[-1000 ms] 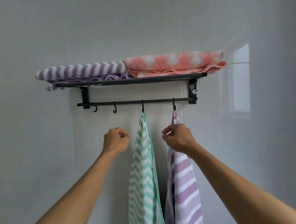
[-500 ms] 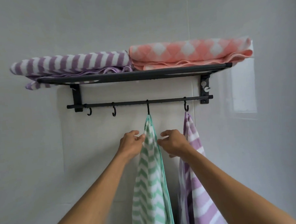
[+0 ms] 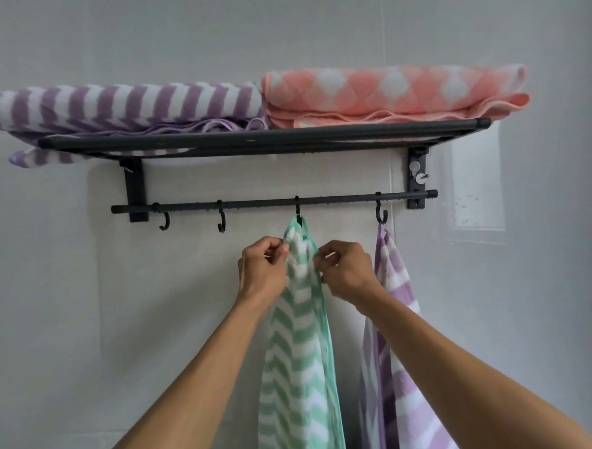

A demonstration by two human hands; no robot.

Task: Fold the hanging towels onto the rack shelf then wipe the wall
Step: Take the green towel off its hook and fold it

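A green-and-white chevron towel [image 3: 297, 378] hangs from the third hook of the black rail [image 3: 252, 203]. My left hand [image 3: 261, 269] pinches its left edge just under the hook, and my right hand [image 3: 345, 268] pinches its right edge at the same height. A purple-and-white striped towel [image 3: 392, 322] hangs from the fourth hook, partly behind my right forearm. Above, the black rack shelf [image 3: 266, 136] carries a folded purple striped towel [image 3: 120, 108] on the left and a folded coral diamond-pattern towel [image 3: 394, 94] on the right.
The wall [image 3: 69, 305] is pale grey tile with a bright window reflection [image 3: 478, 187] at the right. Two bare hooks [image 3: 164, 224] hang on the left part of the rail. The purple folded towel overhangs the shelf's left end.
Both hands rose and closed in on the green towel's top: the right hand left the purple hanging towel, the left fist opened onto the green edge. The view moved nearer the rack.
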